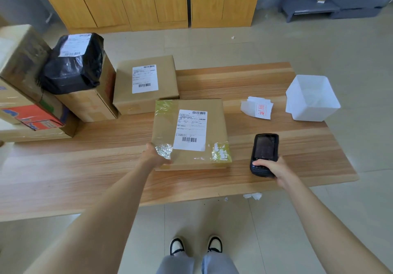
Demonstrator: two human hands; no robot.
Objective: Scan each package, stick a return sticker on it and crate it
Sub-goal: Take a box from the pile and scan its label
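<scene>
A wide wooden desk [85, 167] is seen across the view, with yellow wood cabinets [131, 3] lined along the wall behind it and tiled floor around it. Large cardboard cartons [21, 65] are stacked at the desk's far left, and a black bag parcel [74, 65] with a white label is perched on top of them. A brown back package [146, 84], label up, is set just beside the cartons.

The front package [191, 133] is laid flat at mid-desk, label and barcode facing up, its far-left corner touching or overlapping the back package. Yellowish tape is seen on two of its corners.

A white plastic bin [312, 99] is placed upright at the far right of the desk, open side up. A small stack of return stickers [258, 108] with red print is laid just left of it, apart from the front package.

A black handheld scanner [264, 152] is held above the desk to the right of the front package, screen up. It is gripped at its lower end by the right hand [274, 168], fingers wrapped round the body and thumb on the keypad.

The near-left corner of the front package is gripped by the left hand [154, 155]; thumb on top, fingers mostly hidden.

Black-and-white shoes [195, 245] are seen on the floor below.
</scene>
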